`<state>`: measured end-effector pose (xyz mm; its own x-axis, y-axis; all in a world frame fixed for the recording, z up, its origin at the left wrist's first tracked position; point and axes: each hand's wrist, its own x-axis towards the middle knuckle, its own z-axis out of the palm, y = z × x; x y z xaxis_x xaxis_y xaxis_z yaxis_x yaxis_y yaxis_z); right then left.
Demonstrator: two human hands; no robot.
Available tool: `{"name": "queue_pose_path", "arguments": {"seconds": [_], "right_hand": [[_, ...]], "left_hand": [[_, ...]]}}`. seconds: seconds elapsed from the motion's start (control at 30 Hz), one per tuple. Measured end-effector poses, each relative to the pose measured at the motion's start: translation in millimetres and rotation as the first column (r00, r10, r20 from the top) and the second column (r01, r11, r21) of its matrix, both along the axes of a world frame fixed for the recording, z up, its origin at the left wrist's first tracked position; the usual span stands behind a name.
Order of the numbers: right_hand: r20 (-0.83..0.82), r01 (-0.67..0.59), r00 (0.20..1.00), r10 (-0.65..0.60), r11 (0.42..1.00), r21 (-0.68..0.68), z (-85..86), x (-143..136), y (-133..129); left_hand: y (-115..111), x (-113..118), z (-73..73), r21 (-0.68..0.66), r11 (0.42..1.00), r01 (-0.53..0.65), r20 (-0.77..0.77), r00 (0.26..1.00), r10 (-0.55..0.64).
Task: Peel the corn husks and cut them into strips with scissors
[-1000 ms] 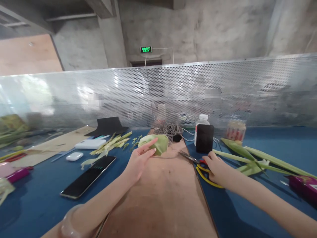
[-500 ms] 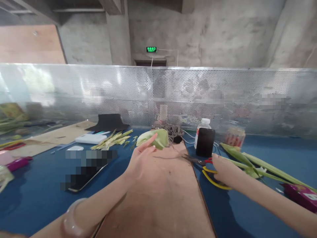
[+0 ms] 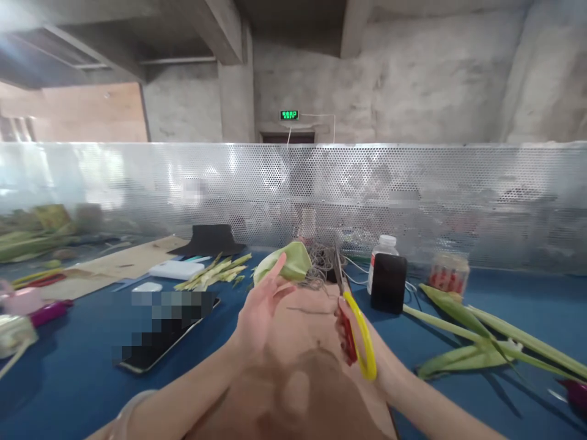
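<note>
My right hand (image 3: 360, 336) grips a pair of scissors (image 3: 358, 330) with red and yellow handles, their dark blades pointing up and away from me. My left hand (image 3: 259, 315) is at a smooth pale green husk (image 3: 293, 261), with the index finger stretched along its near side. The thumb and other fingers seem to pinch its lower edge, though the contact is partly hidden. Both hands are over a brown wooden board (image 3: 302, 342). A thin strand (image 3: 309, 311) lies across the board between them, and a tangle of grey cord (image 3: 321, 260) sits just behind the husk.
To the left are cut green strips (image 3: 213, 275), a white case (image 3: 177, 270) and a dark phone-like slab (image 3: 165, 342). On the right stand a white bottle (image 3: 387, 245), a black upright phone (image 3: 389, 284) and a clear box (image 3: 449, 274), with long green leaves (image 3: 477, 354) before them. A perforated metal screen (image 3: 435, 195) runs behind.
My right hand has brought the scissors left, from beside the board to over its right part, and turned the blades upward. My left hand stays by the husk. The view has tilted up.
</note>
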<state>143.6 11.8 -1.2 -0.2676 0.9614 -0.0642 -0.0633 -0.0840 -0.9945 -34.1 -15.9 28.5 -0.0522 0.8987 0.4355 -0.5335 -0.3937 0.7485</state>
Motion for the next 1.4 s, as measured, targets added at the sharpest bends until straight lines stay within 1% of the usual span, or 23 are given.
{"name": "queue_pose_path", "arguments": {"seconds": [0.07, 0.1, 0.13, 0.2, 0.3, 0.43, 0.67, 0.83, 0.9, 1.07, 1.2, 1.3, 1.4], "right_hand": [[-0.056, -0.029, 0.998, 0.025, 0.996, -0.087, -19.0, -4.3, 0.2], [-0.067, -0.05, 0.997, 0.044, 0.994, -0.099, -26.5, -4.6, -0.6], [-0.068, -0.068, 0.996, 0.061, 0.993, -0.099, -32.0, -4.1, -2.2], [-0.064, -0.088, 0.995, 0.082, 0.992, -0.089, -36.0, -1.6, -7.3], [-0.078, -0.114, 0.991, 0.108, 0.99, -0.084, -29.5, 2.6, -17.1], [-0.087, -0.131, 0.988, 0.124, 0.989, -0.075, -21.6, 4.4, -25.3], [-0.093, -0.125, 0.989, 0.117, 0.989, -0.082, -23.2, -0.5, -23.8], [-0.089, -0.116, 0.99, 0.113, 0.993, -0.025, -18.2, 0.5, -28.5], [-0.095, -0.115, 0.989, 0.112, 0.993, -0.022, -17.4, 1.4, -30.1], [-0.08, -0.112, 0.991, 0.108, 0.993, -0.038, -19.6, 0.6, -28.4], [-0.089, -0.103, 0.991, 0.101, 0.994, -0.025, -21.4, -1.4, -26.7], [-0.097, -0.096, 0.991, 0.093, 0.995, -0.022, -20.5, -1.7, -28.0], [-0.1, -0.089, 0.991, 0.086, 0.996, -0.031, -17.9, -0.6, -30.6]], "left_hand": [[-2.6, 2.6, 0.7, 0.028, 0.999, 0.021, -0.008, 1.0, -0.02], [-4.1, 4.3, 1.0, 0.042, 0.999, 0.029, -0.023, 0.999, -0.028], [-5.6, 6.2, 1.2, 0.051, 0.998, 0.037, -0.043, 0.998, -0.035], [-8.2, 10.2, 1.5, 0.062, 0.997, 0.052, -0.077, 0.996, -0.047], [-10.7, 15.2, 1.0, 0.091, 0.994, 0.068, -0.119, 0.991, -0.057], [-11.8, 18.4, -1.6, 0.122, 0.991, 0.061, -0.179, 0.983, -0.039], [-11.4, 18.2, -5.9, 0.133, 0.986, 0.098, -0.17, 0.983, -0.075], [-10.9, 18.9, -8.9, 0.112, 0.986, 0.127, -0.172, 0.979, -0.106], [-11.0, 19.5, -10.4, 0.104, 0.985, 0.137, -0.187, 0.976, -0.116], [-11.8, 21.0, -13.3, 0.09, 0.988, 0.128, -0.198, 0.974, -0.108], [-11.9, 21.2, -14.4, 0.1, 0.988, 0.12, -0.203, 0.974, -0.098], [-11.4, 20.5, -14.9, 0.106, 0.988, 0.114, -0.208, 0.974, -0.09], [-10.7, 20.1, -14.6, 0.082, 0.991, 0.104, -0.208, 0.974, -0.085]]}}
